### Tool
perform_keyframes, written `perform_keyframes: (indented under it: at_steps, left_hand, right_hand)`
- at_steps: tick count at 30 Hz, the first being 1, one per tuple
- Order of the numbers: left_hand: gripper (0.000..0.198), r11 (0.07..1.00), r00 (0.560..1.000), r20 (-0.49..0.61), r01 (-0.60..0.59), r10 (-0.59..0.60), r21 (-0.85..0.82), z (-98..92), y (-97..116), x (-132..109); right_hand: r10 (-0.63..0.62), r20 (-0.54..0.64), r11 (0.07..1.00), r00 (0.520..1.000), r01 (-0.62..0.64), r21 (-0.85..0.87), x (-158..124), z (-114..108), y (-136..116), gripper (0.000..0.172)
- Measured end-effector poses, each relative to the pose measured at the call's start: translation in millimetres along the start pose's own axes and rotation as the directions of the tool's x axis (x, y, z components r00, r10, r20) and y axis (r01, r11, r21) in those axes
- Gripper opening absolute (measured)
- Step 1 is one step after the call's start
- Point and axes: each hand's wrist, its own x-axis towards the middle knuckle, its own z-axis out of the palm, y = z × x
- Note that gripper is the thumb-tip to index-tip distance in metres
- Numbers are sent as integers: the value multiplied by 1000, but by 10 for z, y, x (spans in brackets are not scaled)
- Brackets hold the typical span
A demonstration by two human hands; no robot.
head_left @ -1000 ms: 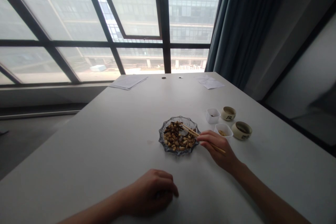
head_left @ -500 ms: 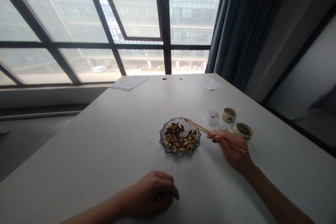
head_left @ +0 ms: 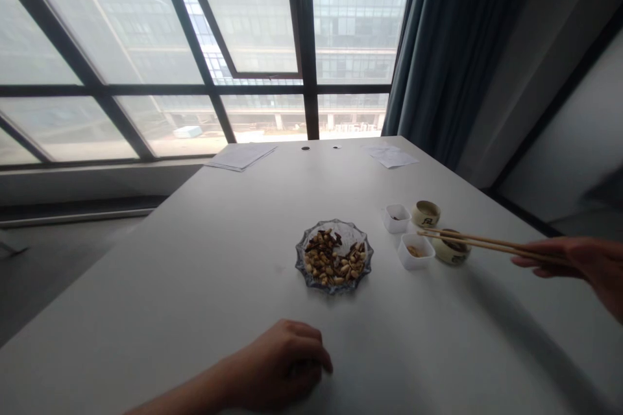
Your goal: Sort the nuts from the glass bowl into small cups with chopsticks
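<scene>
While the left hand [head_left: 287, 360] rests curled inward, the right hand [head_left: 586, 266], clamping chopsticks [head_left: 516, 248], has swung rightward.

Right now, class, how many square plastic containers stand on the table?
2: the nearer plastic container stands left of the nearer ceramic cup; the farther plastic container stands left of the farther ceramic cup. None seem hidden.

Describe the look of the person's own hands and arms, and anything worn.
The left hand and left forearm are bare: no glove, sleeve or watch shows. The right hand wears no glove; its forearm is outside the picture. No markings show.
</scene>
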Motion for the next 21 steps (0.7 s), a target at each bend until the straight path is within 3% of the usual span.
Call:
perform_keyframes:
  at_steps: [3, 11, 16, 21]
  left_hand:
    - [23, 1000, 1000, 2, 8, -8, 3, -10, 8, 3]
    - [25, 1000, 1000, 7, 16, -16, -5, -4, -6, 1]
    - [24, 1000, 1000, 0, 14, -14, -8, -2, -7, 6]
    - [26, 1000, 1000, -2, 6, -6, -12, 0, -14, 19]
  right_hand:
    - [156, 126, 987, 980, -149, -61, 27, -11, 61, 40]
    - [31, -28, 979, 999, -25, 202, -47, 491, -127, 25]
    - [-34, 185, 952, 982, -25, 306, -238, 1050, -146, 22]
    - [-217, 376, 953, 901, 113, 280, -394, 1527, -173, 20]
